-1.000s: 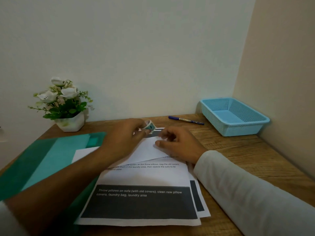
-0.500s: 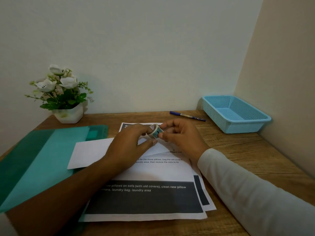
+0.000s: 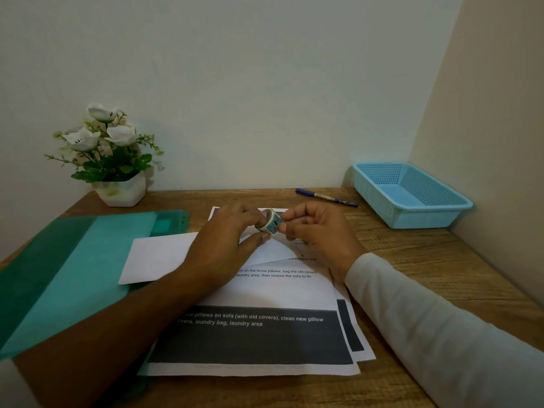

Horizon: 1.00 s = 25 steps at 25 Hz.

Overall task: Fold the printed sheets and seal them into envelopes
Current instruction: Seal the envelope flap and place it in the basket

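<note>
A small roll of patterned tape [image 3: 271,221] is held above the desk between both hands. My left hand [image 3: 226,240] has a finger through the roll's core and its thumb under it. My right hand [image 3: 316,228] pinches the roll's outer face with fingertips. Below them lies a white envelope [image 3: 159,257] with its pointed flap toward the right. It rests across a stack of printed sheets [image 3: 259,337] with dark bands and white text.
A green plastic folder [image 3: 67,269] lies at the left. A potted white-flower plant [image 3: 112,160] stands at the back left. A blue pen [image 3: 326,197] and an empty light-blue basket [image 3: 409,195] sit at the back right near the wall corner.
My left hand carried the tape roll from behind the envelope to in front of me. My right hand left the envelope flap and now pinches the roll.
</note>
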Tool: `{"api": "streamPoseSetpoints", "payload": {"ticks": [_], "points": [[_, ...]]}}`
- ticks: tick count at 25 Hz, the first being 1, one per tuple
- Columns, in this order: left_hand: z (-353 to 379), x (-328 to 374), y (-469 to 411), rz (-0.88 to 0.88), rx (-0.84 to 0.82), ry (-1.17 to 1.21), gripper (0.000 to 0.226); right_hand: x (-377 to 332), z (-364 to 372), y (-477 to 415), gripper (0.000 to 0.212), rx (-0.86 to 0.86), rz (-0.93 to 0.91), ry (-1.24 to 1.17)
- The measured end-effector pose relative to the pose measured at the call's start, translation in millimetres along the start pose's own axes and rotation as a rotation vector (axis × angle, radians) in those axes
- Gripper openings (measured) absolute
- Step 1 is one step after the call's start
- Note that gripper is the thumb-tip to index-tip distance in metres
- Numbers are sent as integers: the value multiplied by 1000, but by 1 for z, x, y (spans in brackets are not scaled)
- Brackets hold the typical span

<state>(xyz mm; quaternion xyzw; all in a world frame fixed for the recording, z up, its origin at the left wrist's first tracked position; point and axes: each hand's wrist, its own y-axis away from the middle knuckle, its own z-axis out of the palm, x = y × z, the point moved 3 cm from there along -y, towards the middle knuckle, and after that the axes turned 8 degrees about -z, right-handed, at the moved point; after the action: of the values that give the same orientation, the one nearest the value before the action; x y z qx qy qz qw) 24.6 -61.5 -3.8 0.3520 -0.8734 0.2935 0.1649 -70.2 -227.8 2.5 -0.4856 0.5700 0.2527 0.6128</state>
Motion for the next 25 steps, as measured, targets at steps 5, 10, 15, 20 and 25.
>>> {"api": "streamPoseSetpoints", "payload": {"ticks": [5,10,15,20,25], "points": [[-4,7,3,27,-8,10,22,-3,-1,1,11,-14,27,-53],[-4,9,3,50,-4,23,18,-5,-1,1,8,-25,42,-70],[-3,5,1,20,8,10,18,-5,2,2,13,-52,40,18],[-6,-8,-5,20,59,-25,13,-11,4,5,7,-283,39,60],[-17,-19,-9,-19,101,12,16,-11,-7,-1,4,-160,18,-128]]}}
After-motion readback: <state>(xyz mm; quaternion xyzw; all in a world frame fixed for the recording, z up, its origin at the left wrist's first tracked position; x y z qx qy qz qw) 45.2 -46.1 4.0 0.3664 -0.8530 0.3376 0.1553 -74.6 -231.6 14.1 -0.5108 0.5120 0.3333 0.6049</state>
